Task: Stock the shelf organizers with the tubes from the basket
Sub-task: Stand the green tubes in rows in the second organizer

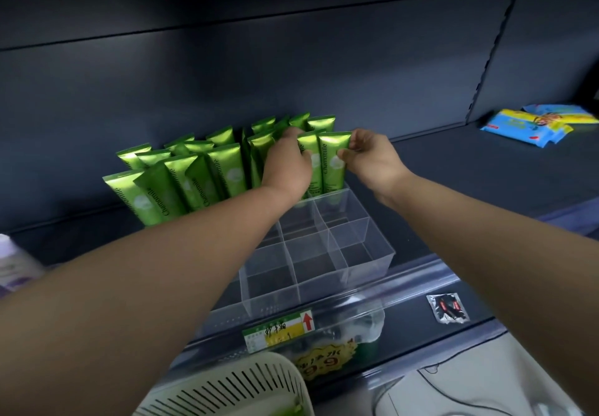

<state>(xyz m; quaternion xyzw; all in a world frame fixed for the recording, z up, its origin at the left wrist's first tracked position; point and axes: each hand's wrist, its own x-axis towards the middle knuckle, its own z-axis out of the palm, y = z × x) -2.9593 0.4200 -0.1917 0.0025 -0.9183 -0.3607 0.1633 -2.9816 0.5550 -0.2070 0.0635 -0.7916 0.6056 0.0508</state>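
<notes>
- My right hand [369, 156] pinches the upper right edge of a green tube [334, 163], which stands upright at the back right of the clear organizer [366, 263].
- My left hand [287, 163] reaches in among the green tubes [223, 169] just beside it. I cannot tell whether it grips one.
- The organizer sits on the dark shelf [486, 172].
- The white basket [227, 389] is below the shelf's front edge.
- Blue-and-yellow packets [538, 124] lie far right.

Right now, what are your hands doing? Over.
Right hand pinches end tube. Left hand among standing tubes, grip hidden. Organizer front slots empty.
</notes>
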